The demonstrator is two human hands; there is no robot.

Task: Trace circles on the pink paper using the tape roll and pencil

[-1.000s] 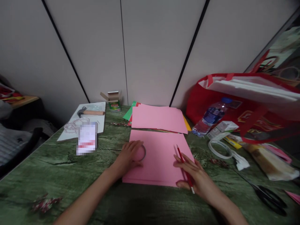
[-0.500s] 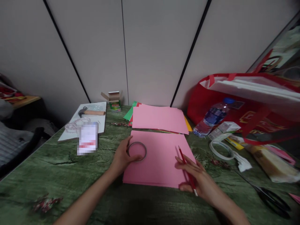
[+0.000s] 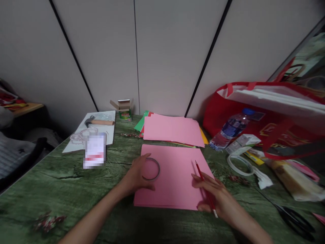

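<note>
A sheet of pink paper (image 3: 175,189), with at least one more under it, lies on the table in front of me. On its left part rests a thin grey ring (image 3: 159,169). My left hand (image 3: 138,174) curves around the ring's left side, thumb and fingers apart; the thumb lies on the paper below the ring. Over the paper's right side, my right hand (image 3: 214,191) holds a red pencil (image 3: 200,171) between its fingers, dark tip pointing away from me.
Behind lies a stack of coloured paper (image 3: 172,127). A bottle (image 3: 231,130), a red bag (image 3: 213,108), a tape roll (image 3: 240,165) and black-handled scissors (image 3: 296,218) are on the right. A phone (image 3: 95,149), a hammer (image 3: 101,122) and a small box (image 3: 125,113) are on the left.
My left thumb has come off the ring and moved down onto the paper; the fingers have spread around the ring. My right hand keeps the pencil, nearly unmoved. The view has shifted slightly.
</note>
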